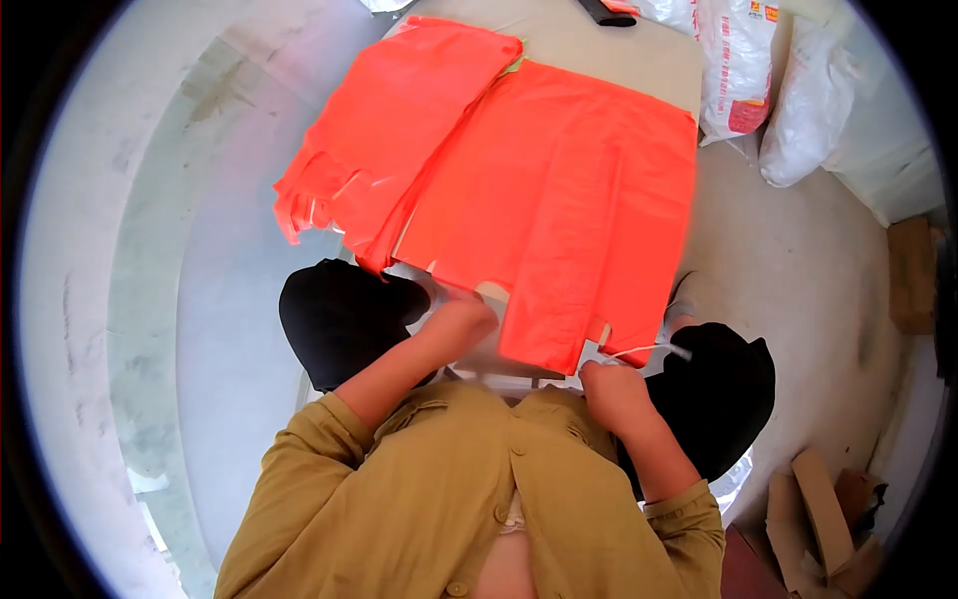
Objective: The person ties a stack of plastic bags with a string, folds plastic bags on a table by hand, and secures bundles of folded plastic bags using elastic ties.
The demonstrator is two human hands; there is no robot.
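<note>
- Orange plastic sheets point(639, 200) lie layered across the table point(644, 58), covering its right side and reaching its near edge.
- An orange bundle point(399, 120) overlaps them toward the left edge, its ragged end toward the near left corner.
- The film looks light, limp and slippery; the slit ends would probably tear first. Best held by several layers together, well in from those ends.
- Right hand point(617, 394): just off the near edge, toward the right corner, fingers curled around a small white piece point(591, 353); a pale cord point(644, 348) trails beside it.
- Left hand point(467, 314): by the near edge, blurred, fingers hidden; I cannot tell its grip.
- Beyond the far right corner stand white sacks point(738, 70); cardboard point(823, 509) lies on the floor.
</note>
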